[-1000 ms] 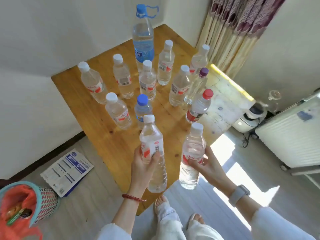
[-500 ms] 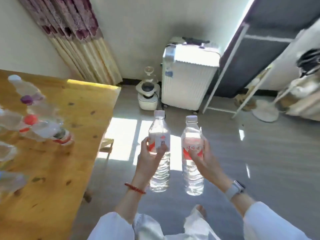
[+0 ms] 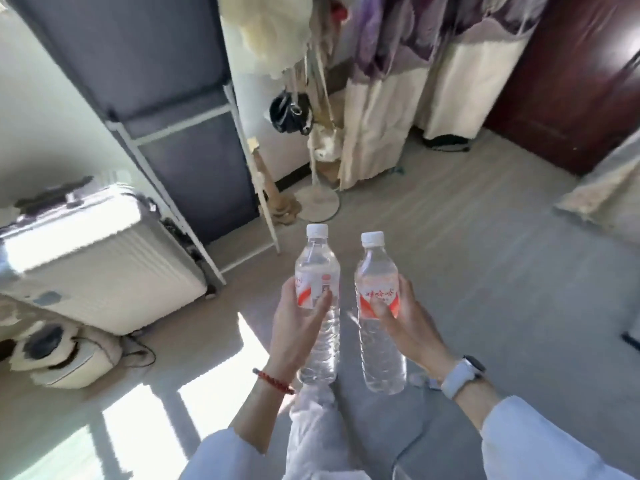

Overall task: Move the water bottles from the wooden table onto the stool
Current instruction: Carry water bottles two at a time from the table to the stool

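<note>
Swinging further round since half a sec ago, the view is losing the wooden surface altogether — the white suitcase point(image 3: 100, 258), then straight ahead, is now sliding to the left edge, and a grey fabric wardrobe point(image 3: 166, 98) w/ a coat stand point(image 3: 318, 202) is coming up in front.

Both bottles are travelling mid-air over the floor point(image 3: 467, 265), upright and just apart. The left hand point(image 3: 298, 327) is gripping the left bottle point(image 3: 317, 306) round its label, fingers wrapping behind and thumb pressing across the front; the right hand point(image 3: 405, 320) is holding the right bottle point(image 3: 379, 313) the same way, thumb lying on the red-and-white label. Caps are looking shut.

No stool is showing in this view, so the drop-off point is remaining unseen — the person is turning w/o a visible target, and that is probably the main risk: overshooting the turn or setting down blind. Blur is suggesting a fast swing; w/ full bottles pinched high on slick labels, one is liable to slip thru the fingers or knock against its neighbour. A cable point(image 3: 138, 351) is trailing by the appliance point(image 3: 59, 355) at lower left, and sun glare is washing out the floor there, so a trip is possible if the route is heading that way. Many bottles are likely still waiting back on the surface.
</note>
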### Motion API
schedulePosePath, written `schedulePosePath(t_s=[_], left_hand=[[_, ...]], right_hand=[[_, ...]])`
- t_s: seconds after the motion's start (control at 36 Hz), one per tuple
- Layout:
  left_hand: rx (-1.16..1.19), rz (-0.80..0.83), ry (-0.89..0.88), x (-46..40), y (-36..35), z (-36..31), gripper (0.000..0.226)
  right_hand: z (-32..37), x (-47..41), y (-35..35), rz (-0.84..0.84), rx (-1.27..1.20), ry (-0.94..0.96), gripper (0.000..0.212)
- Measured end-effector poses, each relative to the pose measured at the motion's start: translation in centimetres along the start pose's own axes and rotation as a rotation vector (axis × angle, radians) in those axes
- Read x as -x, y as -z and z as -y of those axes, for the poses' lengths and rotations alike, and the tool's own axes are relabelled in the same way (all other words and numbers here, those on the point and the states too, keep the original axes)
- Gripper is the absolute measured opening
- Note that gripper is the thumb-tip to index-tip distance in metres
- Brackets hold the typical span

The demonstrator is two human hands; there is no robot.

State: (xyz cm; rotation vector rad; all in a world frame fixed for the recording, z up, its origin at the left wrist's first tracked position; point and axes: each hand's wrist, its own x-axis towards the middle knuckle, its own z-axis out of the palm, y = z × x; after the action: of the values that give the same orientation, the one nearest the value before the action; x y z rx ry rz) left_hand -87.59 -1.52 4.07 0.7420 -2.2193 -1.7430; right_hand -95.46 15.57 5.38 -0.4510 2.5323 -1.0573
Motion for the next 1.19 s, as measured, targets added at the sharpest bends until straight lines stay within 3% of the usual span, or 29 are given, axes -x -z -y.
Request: schedulePosePath(t_s=[0.17, 0.39, 0.56, 0.64, 0.69, 0.75, 0.97, 1.19], left_hand=[[-0.066, 0.165, -0.087, -12.2, -8.4, -3.5, 0.040], [-0.097, 0.386, -0.178, -27.4, -20.0, -10.0, 0.040], [-0.134, 0.586, -0.227, -34.0, -31.7, -14.1, 0.020], [-0.174, 0.687, -0.242, -36.4, -37.8, -15.7, 0.020], [-0.206, 0.746, -0.270, -38.2, -43.1, -17.0, 0.022], [-0.217, 0.775, -0.300, -39.8, -48.4, -18.6, 0.022], [-0.201, 0.831, -0.250, -45.8, -69.7, -27.1, 0.033], [-0.163, 0.843, -0.231, -52.5, -85.1, -32.6, 0.037]], right_hand=[[-3.4, -8.9, 7.1, -0.108, -0.042, -0.111, 0.074], [-7.1, -19.6, 17.6, -0.282, -0.114, -0.276, 0.050], [-12.3, -23.6, 25.0, -0.427, -0.157, -0.416, 0.049], [-15.2, -25.3, 28.7, -0.467, -0.186, -0.498, 0.057], [-18.3, -27.0, 31.9, -0.508, -0.202, -0.540, 0.075], [-21.4, -28.8, 35.5, -0.519, -0.214, -0.564, 0.086], [-32.7, -36.1, 52.1, -0.612, -0.269, -0.628, 0.066], [-41.5, -43.7, 65.5, -0.639, -0.306, -0.663, 0.056]])
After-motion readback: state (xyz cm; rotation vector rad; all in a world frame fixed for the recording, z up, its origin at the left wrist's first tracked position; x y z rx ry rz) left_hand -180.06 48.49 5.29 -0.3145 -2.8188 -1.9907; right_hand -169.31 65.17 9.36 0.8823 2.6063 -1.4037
